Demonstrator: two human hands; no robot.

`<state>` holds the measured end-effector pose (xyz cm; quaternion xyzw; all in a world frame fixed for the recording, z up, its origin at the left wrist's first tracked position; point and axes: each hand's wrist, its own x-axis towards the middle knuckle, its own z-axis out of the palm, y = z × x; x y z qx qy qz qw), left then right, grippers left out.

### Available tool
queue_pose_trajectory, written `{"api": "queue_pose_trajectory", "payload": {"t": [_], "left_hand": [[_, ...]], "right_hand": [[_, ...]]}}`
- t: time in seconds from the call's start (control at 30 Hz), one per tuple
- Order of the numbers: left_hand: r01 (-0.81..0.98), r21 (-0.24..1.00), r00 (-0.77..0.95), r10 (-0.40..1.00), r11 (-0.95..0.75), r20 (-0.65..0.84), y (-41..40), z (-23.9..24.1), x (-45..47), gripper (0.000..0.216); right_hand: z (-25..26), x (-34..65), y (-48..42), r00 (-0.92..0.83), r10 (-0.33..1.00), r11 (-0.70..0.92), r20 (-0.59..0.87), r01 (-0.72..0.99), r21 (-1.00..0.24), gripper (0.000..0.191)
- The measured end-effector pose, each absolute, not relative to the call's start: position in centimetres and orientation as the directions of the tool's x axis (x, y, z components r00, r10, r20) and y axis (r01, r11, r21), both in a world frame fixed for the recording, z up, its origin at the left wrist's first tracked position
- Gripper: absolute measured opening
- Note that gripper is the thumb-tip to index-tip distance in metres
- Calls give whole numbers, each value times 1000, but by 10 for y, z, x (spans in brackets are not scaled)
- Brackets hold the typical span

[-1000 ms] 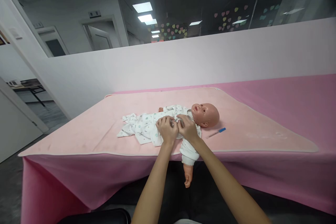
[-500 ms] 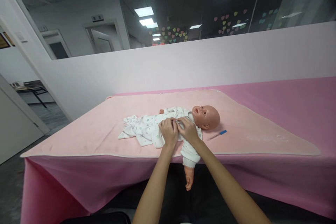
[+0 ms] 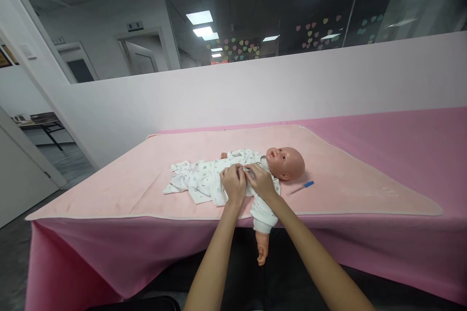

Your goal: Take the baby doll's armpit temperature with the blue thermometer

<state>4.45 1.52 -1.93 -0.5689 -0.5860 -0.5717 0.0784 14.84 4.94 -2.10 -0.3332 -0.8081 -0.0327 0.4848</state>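
Observation:
A baby doll (image 3: 286, 163) lies on its back with its head to the right. It wears white patterned baby clothes (image 3: 204, 178). My left hand (image 3: 233, 182) is closed, its fingertips pinching the front of the garment at the chest. Close beside it, my right hand (image 3: 260, 181) also pinches the cloth there, nearer the doll's neck. The fingertips of both hands almost meet, and the exact bit of cloth between them is largely hidden. One doll arm (image 3: 262, 245) hangs over the near table edge between my forearms.
Under the doll is a peach blanket (image 3: 120, 180) on a table with a pink cover (image 3: 412, 150). A thermometer-like stick with a blue end (image 3: 308, 184) lies near the doll's head. A white wall (image 3: 219, 99) with a window above stands behind the table.
The view has shifted very slightly. Both hands stay at the doll's chest with almost no visible movement.

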Motion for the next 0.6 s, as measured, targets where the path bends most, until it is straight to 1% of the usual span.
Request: {"api": "queue_pose_trajectory", "payload": {"t": [0.13,0.27,0.37,0.47,0.53,0.6], "left_hand": [[749,589,-341,586,-302,735,15,-19,45,16],[742,599,-348,590,-301,728,13,-18,45,16],[720,624,-365,599,-303,713,10,-20,46,16],[697,654,-399,599,-295,695,9,-24,49,16],[682,675,-428,595,-281,680,10,-30,51,16],[660,703,-469,587,-263,660,14,-35,53,15]], "right_hand": [[-21,148,49,-313,499,768,808,592,-245,27],[-23,147,50,-310,497,772,810,584,-250,27],[-28,147,52,-306,485,783,819,570,-251,26],[-37,151,58,-318,454,800,832,557,-224,25],[-44,155,64,-348,413,815,841,553,-171,25],[-51,159,71,-390,305,843,869,535,-56,26]]}}
